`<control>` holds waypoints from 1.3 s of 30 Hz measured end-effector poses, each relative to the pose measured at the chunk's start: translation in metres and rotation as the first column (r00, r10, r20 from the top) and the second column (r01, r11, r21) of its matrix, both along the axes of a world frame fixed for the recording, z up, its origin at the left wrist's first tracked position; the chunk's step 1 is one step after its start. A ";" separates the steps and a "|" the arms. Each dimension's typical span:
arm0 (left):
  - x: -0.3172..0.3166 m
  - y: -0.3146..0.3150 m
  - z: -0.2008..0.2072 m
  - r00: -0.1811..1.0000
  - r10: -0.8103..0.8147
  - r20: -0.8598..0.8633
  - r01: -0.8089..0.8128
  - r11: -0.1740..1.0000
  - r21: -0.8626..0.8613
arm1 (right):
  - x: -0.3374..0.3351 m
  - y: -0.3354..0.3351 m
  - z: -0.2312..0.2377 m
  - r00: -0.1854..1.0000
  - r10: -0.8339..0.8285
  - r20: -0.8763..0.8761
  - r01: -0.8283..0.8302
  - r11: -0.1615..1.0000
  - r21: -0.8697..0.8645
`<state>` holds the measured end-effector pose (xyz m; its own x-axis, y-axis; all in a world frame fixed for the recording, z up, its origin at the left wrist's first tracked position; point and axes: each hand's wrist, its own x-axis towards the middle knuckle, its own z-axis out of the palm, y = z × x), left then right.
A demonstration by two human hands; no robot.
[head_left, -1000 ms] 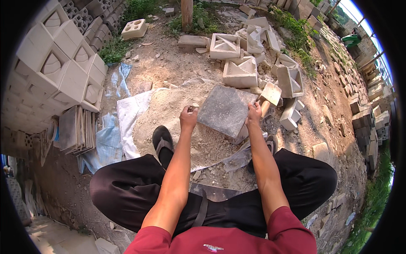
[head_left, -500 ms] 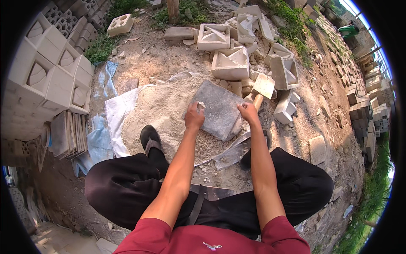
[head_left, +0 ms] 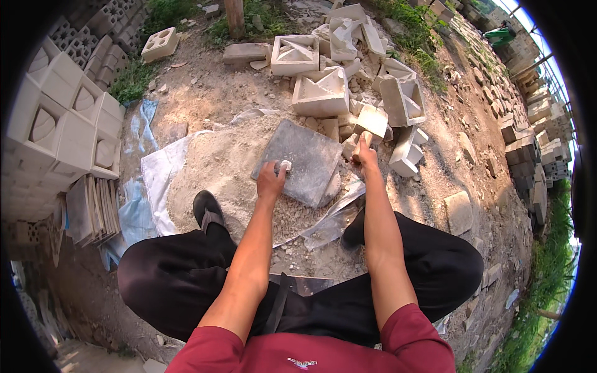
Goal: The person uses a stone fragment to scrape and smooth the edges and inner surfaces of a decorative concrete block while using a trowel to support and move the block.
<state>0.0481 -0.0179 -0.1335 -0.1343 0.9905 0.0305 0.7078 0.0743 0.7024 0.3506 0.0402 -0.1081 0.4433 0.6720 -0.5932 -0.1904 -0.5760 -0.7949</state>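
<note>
A flat dark grey slab (head_left: 305,146) lies tilted on the pile of pale grit (head_left: 214,165) between my feet. Over its left part, my left hand (head_left: 270,181) is closed around a small whitish chunk (head_left: 285,165) that shows between thumb and fingers. On the slab's right side, my right hand (head_left: 367,158) wraps round the handle of a wooden mallet (head_left: 372,120). The mallet's blocky pale head points away from me, close to the broken blocks. My right fingers are partly hidden behind the handle.
Pale hollow blocks (head_left: 321,93) and rubble lie just beyond the slab. Patterned blocks (head_left: 65,118) are stacked at the left, above thin boards standing on edge (head_left: 96,208). White sheeting (head_left: 155,180) lies under the grit. A wooden post (head_left: 235,18) stands at the far side.
My right hand has left the slab's right corner and closed on the mallet handle. My left hand stays over the slab with the chunk. The whole view has shifted slightly.
</note>
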 end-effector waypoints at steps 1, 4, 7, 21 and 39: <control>-0.004 0.002 -0.002 1.000 0.008 0.009 -0.008 1.000 -0.028 | -0.001 0.007 0.016 0.999 0.042 -0.008 -0.042 0.999 0.001; 0.001 0.007 -0.005 0.984 0.100 0.150 -0.077 0.985 -0.154 | -0.010 0.006 0.049 0.960 -0.012 -0.279 0.064 0.982 0.175; 0.011 0.013 -0.008 0.957 0.170 0.234 -0.135 0.978 -0.160 | -0.048 -0.020 0.057 0.992 0.046 -0.117 0.022 0.855 0.518; 0.013 0.012 -0.004 0.895 0.317 0.313 -0.251 0.939 -0.235 | -0.141 -0.091 0.038 0.814 0.347 0.466 -0.478 0.856 0.198; 0.001 0.011 -0.006 0.861 0.406 0.307 -0.308 0.896 -0.321 | -0.184 -0.081 0.064 0.759 0.368 0.538 -0.534 0.824 0.190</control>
